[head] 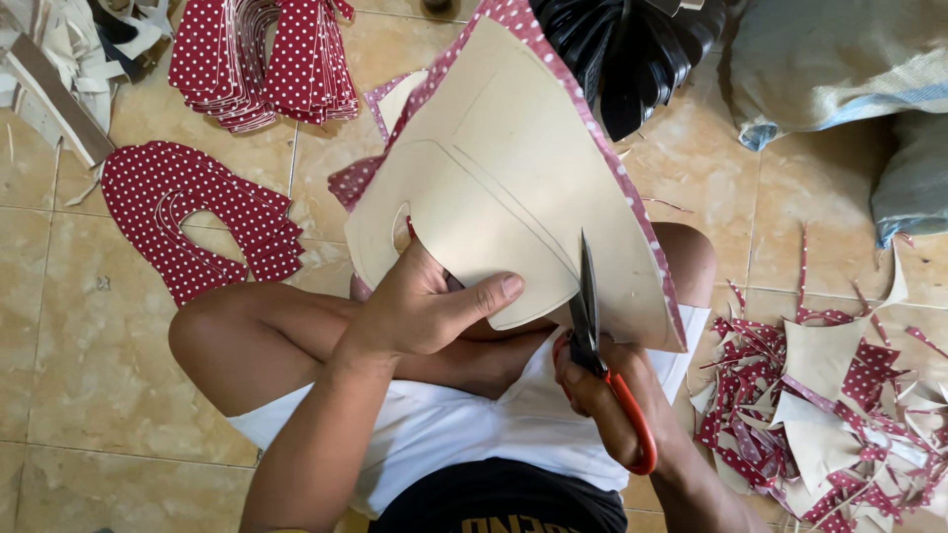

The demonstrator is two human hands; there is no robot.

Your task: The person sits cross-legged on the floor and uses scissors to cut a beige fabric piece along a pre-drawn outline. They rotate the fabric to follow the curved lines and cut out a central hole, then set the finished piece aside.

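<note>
Head view: seated cross-legged on the tile floor [59, 395], person cutting a sheet [513, 168] of tan-backed material, red polka-dot face on the other side. Left hand [425, 306] closed on the sheet's lower edge, thumb on top, holding it up over the lap. Right hand [602, 395] gripping scissors [592, 316], orange loops, dark blades partly open and biting into the sheet at its bottom edge by a pencilled curve. To cut well: probably keep blades on the drawn line, turn the sheet rather than the scissors, keep the thumb away from the blades. Sheet looks stiff, smooth, matte. Stack of cut dotted pieces [262, 59] top left, flat U-shaped piece [188, 212] on floor, pile of scraps [829, 415] at right.
</note>
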